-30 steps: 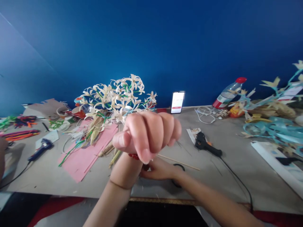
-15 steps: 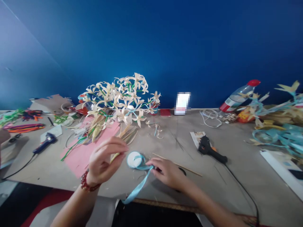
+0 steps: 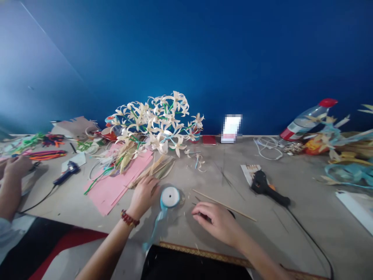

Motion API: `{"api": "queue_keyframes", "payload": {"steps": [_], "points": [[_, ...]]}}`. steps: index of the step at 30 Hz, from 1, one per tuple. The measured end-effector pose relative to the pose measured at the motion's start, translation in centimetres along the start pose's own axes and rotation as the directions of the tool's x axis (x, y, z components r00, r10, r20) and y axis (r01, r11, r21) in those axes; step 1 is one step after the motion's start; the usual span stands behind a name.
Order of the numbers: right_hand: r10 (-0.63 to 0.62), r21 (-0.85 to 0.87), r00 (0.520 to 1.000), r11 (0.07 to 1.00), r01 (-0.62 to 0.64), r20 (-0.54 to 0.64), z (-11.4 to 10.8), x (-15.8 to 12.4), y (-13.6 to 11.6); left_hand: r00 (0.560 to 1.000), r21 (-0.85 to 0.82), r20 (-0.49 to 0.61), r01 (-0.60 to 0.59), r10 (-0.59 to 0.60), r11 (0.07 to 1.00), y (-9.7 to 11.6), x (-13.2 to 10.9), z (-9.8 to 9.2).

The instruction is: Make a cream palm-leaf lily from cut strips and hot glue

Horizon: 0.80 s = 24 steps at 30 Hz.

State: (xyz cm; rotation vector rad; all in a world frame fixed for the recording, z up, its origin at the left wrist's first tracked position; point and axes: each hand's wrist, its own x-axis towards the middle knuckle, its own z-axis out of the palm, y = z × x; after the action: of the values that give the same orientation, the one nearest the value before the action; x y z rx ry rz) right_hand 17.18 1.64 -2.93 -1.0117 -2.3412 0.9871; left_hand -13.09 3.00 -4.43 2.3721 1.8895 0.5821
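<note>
Spool of blue ribbon [image 3: 174, 193] lies flat, white face up, on the grey table [image 3: 309, 194] between both hands, touching neither as far as I can see; its loose blue tail [image 3: 159, 223] runs back toward the near edge. Left hand [image 3: 145, 194], beaded bracelet at the wrist, is just left of the spool at the near end of the dried husk strips [image 3: 166, 166], fingers bent and close together; tips are hidden from my view, so can't tell if they pinch a strip or only rest there. Right hand [image 3: 215, 221] sits right of the spool, fingers loosely curled with a gap to the thumb, nothing clear inside it; dark scissors [image 3: 232, 213] show partly behind it, can't say whether it has hold of them. Thin stick [image 3: 244, 215] lies just beyond that hand, black glue gun [image 3: 274, 191] farther right, pink paper [image 3: 109, 198] left of the husks. I read the step as handling material around the spool, neither hand on the ribbon; from here I'd judge the next move calls for a light fingertip pinch, and keeping the wrist off that loose tail
</note>
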Motion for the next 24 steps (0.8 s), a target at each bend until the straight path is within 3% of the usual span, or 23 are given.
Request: {"api": "queue_keyframes", "payload": {"steps": [3, 6, 11, 14, 15, 16, 18, 20, 21, 24], "points": [[0.057, 0.029, 0.998, 0.998, -0.056, -0.024, -0.1, -1.4, 0.2, 0.998, 0.119, 0.047, 0.025, -0.030, 0.993, 0.5, 2.9, 1.6], [0.139, 0.062, 0.988, 0.989, -0.134, -0.073, -0.5, -3.0, 0.5, 0.997, 0.116, 0.070, 0.030, -0.038, 0.993, 0.6, 4.5, 2.4], [0.244, 0.101, 0.959, 0.968, -0.231, -0.145, -0.6, -4.5, 1.0, 0.998, 0.033, 0.048, 0.038, -0.040, 0.999, 0.3, 4.7, 2.5], [0.259, 0.137, 0.947, 0.962, -0.235, -0.191, -0.2, -4.1, 1.2, 0.997, -0.129, 0.055, 0.061, -0.054, 0.990, 1.8, 4.1, 1.5], [0.260, 0.158, 0.944, 0.960, -0.231, -0.201, 0.0, -3.7, 1.2, 0.992, -0.333, 0.074, 0.123, -0.104, 0.935, 2.8, 3.8, 1.0], [0.265, 0.189, 0.943, 0.955, -0.228, -0.201, 0.2, -3.3, 1.1, 0.975, -0.551, 0.153, 0.221, -0.162, 0.805, 3.9, 3.5, 0.6], [0.288, 0.287, 0.940, 0.930, -0.228, -0.185, 0.7, -2.5, 0.7, 0.916, -0.823, 0.344, 0.399, -0.204, 0.405, 6.7, 2.9, -0.2], [0.306, 0.413, 0.940, 0.884, -0.221, -0.153, 1.3, -1.7, 0.1, 0.880, -0.893, 0.430, 0.448, -0.199, 0.051, 9.4, 2.4, -0.6], [0.308, 0.481, 0.942, 0.851, -0.209, -0.136, 1.5, -1.3, -0.2, 0.873, -0.899, 0.437, 0.432, -0.217, -0.072, 10.6, 2.1, -0.6], [0.306, 0.653, 0.942, 0.743, -0.148, -0.135, 2.1, -0.5, -1.1, 0.855, -0.871, 0.474, 0.420, -0.211, -0.257, 13.0, 1.6, -0.2]]}}
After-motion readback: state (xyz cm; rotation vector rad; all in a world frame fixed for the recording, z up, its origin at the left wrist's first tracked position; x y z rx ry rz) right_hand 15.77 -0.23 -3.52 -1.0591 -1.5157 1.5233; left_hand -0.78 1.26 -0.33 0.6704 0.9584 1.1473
